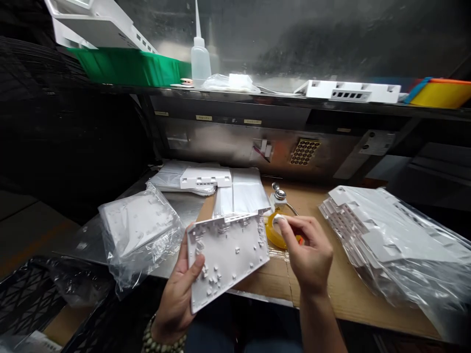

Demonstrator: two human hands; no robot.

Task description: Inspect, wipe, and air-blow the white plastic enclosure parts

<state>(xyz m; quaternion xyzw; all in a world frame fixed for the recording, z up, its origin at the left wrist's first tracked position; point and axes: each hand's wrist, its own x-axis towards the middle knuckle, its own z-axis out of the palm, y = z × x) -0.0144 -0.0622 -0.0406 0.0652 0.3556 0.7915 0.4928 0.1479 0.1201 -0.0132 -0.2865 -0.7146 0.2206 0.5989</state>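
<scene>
My left hand (182, 287) grips a white plastic housing panel (231, 260) by its left edge, thumb on top. The panel is tilted toward me, its inner face with small raised posts showing. Closed in a pinch, my right hand (311, 247) holds a small white wad (278, 220), maybe cloth or paper; the fingers hide part of it. It is apart from the panel, to its right. Just behind that hand lies a yellow roll, like tape (273, 236). A small dispenser with a metal cap (280, 195) stands beyond the roll.
Bagged white panels lie at left (138, 223), with a bagged stack (390, 235) at right on the cardboard (342, 306). Flat clear bags (243, 191) carry another white housing (205, 177). The shelf above holds a green bin (128, 67), a nozzle bottle (200, 61) and a white housing (353, 91).
</scene>
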